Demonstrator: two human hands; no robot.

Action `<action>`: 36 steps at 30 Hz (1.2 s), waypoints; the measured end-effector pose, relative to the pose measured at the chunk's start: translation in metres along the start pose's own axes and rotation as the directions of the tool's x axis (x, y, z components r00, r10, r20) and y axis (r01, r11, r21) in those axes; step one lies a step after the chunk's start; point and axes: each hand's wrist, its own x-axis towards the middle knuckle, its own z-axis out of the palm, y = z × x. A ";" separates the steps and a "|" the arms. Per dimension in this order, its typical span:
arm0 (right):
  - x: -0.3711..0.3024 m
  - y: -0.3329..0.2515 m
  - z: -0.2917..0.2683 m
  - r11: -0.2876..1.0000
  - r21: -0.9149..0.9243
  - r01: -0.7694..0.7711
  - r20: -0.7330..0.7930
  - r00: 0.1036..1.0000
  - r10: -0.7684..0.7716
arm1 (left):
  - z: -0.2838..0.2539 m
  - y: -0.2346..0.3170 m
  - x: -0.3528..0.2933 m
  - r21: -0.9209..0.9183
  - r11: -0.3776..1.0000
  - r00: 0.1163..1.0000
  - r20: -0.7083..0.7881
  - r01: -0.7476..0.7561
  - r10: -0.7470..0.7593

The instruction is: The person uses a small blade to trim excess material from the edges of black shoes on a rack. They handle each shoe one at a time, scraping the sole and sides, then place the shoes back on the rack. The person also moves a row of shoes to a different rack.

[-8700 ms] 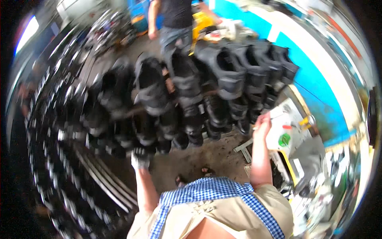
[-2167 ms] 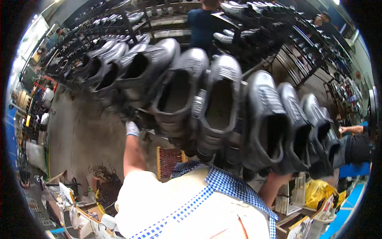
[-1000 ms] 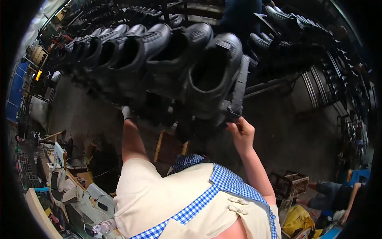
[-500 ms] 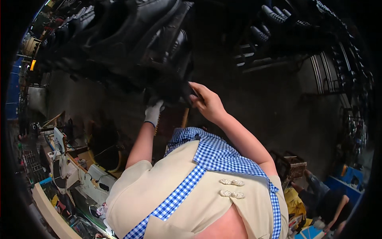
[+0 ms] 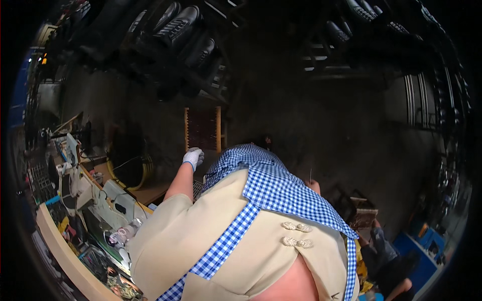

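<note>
My left hand [image 5: 194, 157], in a white glove with a blue cuff, hangs at the near end of a dark red panel [image 5: 203, 129] with notched wooden side rails. Its fingers look loosely curled, and nothing shows in them. Low on the right, my right hand [image 5: 313, 186] is bare and mostly hidden behind the blue-checked apron [image 5: 281, 188]. A thin, straight, pointed tool [image 5: 311, 174] sticks up from its closed fingers; the rest of that tool is out of sight.
Black lace-up shoes [image 5: 179, 24] sit on a rack at the upper left, with more shoes [image 5: 361, 10] on racks upper right. Sewing machines [image 5: 118, 200] and a yellow hoop [image 5: 145, 173] stand left. A brown crate [image 5: 362, 215] and another person [image 5: 399, 273] are lower right.
Both hands have drawn back from the dark footwear ahead, the right one down beside the apron. That footwear has receded from close view, uncovering the red panel and the shoe rack.
</note>
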 end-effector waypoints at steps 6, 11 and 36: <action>0.066 0.030 -0.024 0.980 -0.145 0.134 0.272 0.958 -0.091 | 0.039 -0.042 -0.041 -0.065 0.993 0.995 0.008 -0.099 0.100; 0.147 -0.028 -0.084 0.989 0.063 0.131 0.238 0.961 -0.142 | 0.044 -0.109 -0.066 -0.074 0.986 0.986 -0.075 -0.152 0.146; 0.228 -0.081 -0.112 0.985 0.044 0.164 0.364 0.916 -0.169 | 0.033 -0.145 -0.139 -0.105 0.990 0.945 -0.323 -0.093 0.055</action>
